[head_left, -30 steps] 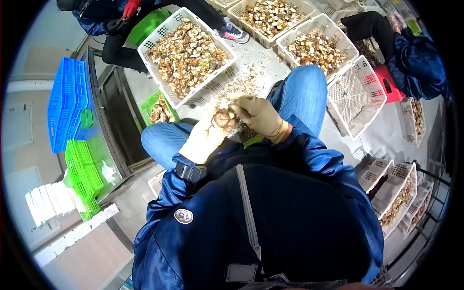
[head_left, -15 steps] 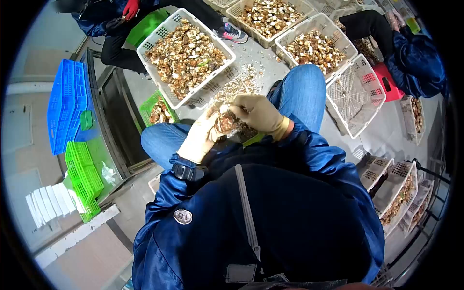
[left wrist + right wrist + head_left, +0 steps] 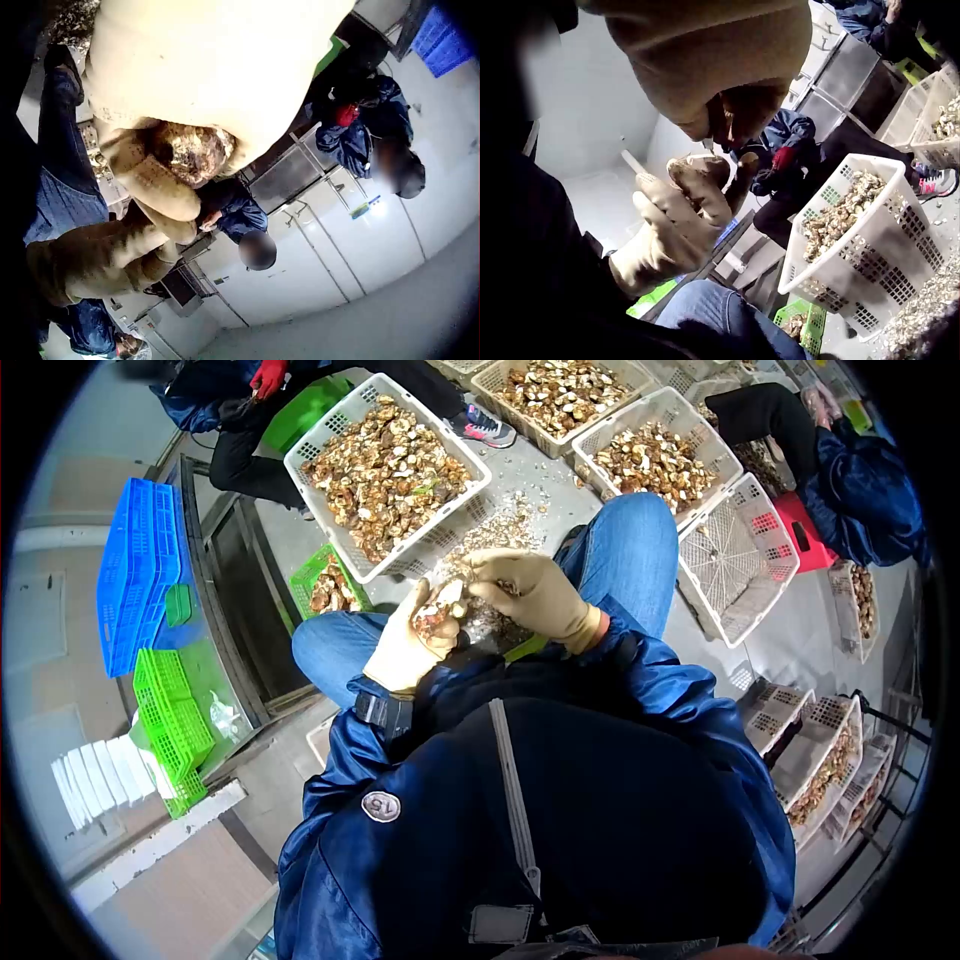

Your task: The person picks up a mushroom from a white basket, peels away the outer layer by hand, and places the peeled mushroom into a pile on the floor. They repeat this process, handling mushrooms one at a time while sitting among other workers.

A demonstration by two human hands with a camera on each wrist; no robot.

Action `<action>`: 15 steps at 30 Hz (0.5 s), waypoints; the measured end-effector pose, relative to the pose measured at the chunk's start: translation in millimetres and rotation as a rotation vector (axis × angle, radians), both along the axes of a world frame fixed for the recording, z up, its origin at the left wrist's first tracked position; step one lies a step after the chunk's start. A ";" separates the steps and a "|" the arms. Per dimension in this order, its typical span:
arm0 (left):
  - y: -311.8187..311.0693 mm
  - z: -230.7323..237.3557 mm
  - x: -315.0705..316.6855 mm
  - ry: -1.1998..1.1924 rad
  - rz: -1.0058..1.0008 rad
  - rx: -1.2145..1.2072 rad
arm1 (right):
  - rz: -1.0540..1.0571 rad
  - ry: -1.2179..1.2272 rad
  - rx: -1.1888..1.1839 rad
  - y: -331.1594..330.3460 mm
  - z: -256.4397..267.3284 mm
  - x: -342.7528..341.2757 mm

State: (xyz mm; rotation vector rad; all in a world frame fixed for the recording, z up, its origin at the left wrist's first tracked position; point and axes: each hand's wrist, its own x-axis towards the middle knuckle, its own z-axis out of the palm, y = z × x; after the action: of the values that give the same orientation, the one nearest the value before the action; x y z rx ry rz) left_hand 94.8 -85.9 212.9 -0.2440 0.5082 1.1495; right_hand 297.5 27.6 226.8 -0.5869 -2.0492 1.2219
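Note:
My gloved left hand [image 3: 405, 650] holds a brown-and-white mushroom [image 3: 432, 617] between its curled fingers and thumb, above the lap. In the left wrist view, the mottled mushroom [image 3: 193, 152] shows under the bright glove. Close on its right, my gloved right hand [image 3: 545, 600] has its fingers bent toward the mushroom. From its curled fingers in the right wrist view pokes the pale tip of a small tool [image 3: 708, 142], the rest hidden by the glove; I cannot tell its kind. Beneath both hands lie loose trimmings [image 3: 495, 540] on the floor.
A white crate [image 3: 470, 482] heaped with mushrooms stands ahead, a small green basket [image 3: 298, 588] beside it. More filled crates [image 3: 575, 442] stand behind; a white crate [image 3: 735, 625] with a bare bottom is at right. Other people sit nearby. Blue crates [image 3: 140, 575] stack at left.
The left hand has shifted slightly left and turned the mushroom, so its paler side shows. The right hand, close to it throughout, now has its fingers more spread from the thumb.

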 end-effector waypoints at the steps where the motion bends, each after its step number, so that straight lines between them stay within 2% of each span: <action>1: -0.9 -5.0 -3.0 0.028 -0.018 0.018 | 0.038 -0.020 0.027 0.9 1.0 -1.1; 3: -1.4 -8.7 -6.6 0.082 -0.056 0.053 | 0.113 -0.062 0.082 1.6 2.1 -2.7; 4: -4.8 -9.2 -4.5 0.228 -0.040 0.022 | 0.124 -0.166 0.073 1.4 1.2 -3.3; 7: -3.3 -10.3 -3.9 0.251 -0.032 0.044 | 0.048 -0.084 -0.197 -1.6 -7.4 -4.7; 8: -3.2 -16.5 -4.9 0.272 0.009 0.031 | -0.023 -0.181 -0.232 -1.4 -7.7 -2.0; 10: -4.6 -49.1 -22.8 0.058 0.037 0.080 | -0.124 -0.257 -0.242 -0.4 -12.5 -1.1; 11: -1.6 -40.9 -16.7 0.051 0.162 -0.003 | -0.175 -0.293 -0.244 1.4 -17.6 -1.3; 12: 2.0 -30.4 -9.8 0.050 0.288 -0.074 | -0.182 -0.089 -0.129 3.4 -29.2 -2.0; 15: 10.1 -0.5 -2.6 -0.075 0.378 -0.091 | -0.143 -0.097 -0.240 0.7 -30.2 -2.6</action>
State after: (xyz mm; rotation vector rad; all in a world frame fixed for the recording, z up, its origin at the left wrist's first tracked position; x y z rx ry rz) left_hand 92.3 -75.7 212.4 -0.4749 0.4594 1.4802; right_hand 294.9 28.3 196.6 -0.9062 -1.9141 1.3860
